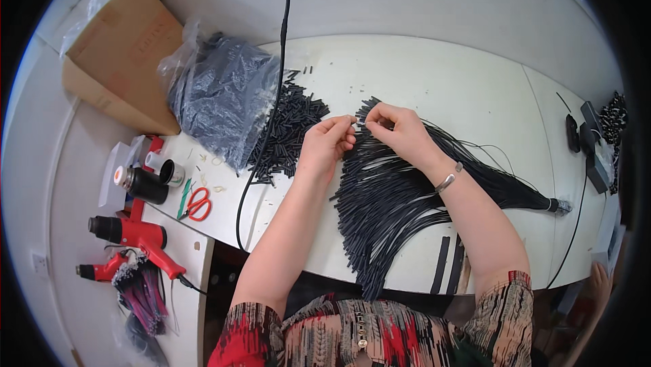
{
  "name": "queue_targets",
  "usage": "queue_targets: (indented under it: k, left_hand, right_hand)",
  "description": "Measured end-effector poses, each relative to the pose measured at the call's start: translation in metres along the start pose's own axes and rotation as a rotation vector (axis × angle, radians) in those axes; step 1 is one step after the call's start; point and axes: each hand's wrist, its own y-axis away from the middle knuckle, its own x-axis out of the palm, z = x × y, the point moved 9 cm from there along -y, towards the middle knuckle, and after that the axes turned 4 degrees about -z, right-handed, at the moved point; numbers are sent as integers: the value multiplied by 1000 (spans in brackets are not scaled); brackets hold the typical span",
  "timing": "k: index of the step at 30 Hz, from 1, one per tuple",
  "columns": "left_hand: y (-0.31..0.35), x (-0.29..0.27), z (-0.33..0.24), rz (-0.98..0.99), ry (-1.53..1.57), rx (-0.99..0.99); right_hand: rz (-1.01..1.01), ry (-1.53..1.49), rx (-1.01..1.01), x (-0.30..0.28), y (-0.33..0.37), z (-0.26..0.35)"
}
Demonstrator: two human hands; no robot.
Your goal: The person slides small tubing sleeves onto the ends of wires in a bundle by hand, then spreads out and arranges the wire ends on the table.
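A large bundle of thin black cables point(386, 184) fans out across the white table, its many loose ends toward the left and front. At the right the cables are gathered into a tied end point(559, 206). Above the fan's far left edge, my left hand point(327, 142) is closed in a pinch of thumb and forefinger. My right hand point(400, 129), with a metal bracelet at the wrist, pinches close beside it. A tiny pale and dark piece shows between the fingertips, too small to name. Just left of my left hand lies a heap of short black tubes point(288, 129).
A clear plastic bag point(227, 89) and a cardboard box point(125, 55) stand behind the heap. A hanging black cord point(277, 89) crosses in front. Red-handled scissors point(198, 204), a black bottle point(146, 185) and a red heat gun point(135, 233) are at the left. Black adapters point(595, 157) sit far right.
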Motion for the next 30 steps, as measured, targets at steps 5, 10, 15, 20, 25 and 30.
queue_targets:
  k: [5, 10, 15, 20, 25, 30]
  left_hand:
    - [0, 1, 2, 30, 33, -25]
    - [-1, 1, 3, 26, 49, -25]
    - [1, 1, 2, 4, 31, -21]
    - [2, 3, 0, 14, 0, -6]
    - [6, 7, -4, -30, -170, 17]
    - [7, 10, -6, -49, -307, 76]
  right_hand:
    - [-13, -4, 3, 0, 1, -1]
    - [-9, -9, -17, 1, 2, 3]
    - [-6, 72, -70, 2, 2, 6]
    - [-20, 82, -67, 0, 4, 9]
    - [-12, 265, -163, 1, 5, 17]
    - [-8, 387, -224, 6, 5, 24]
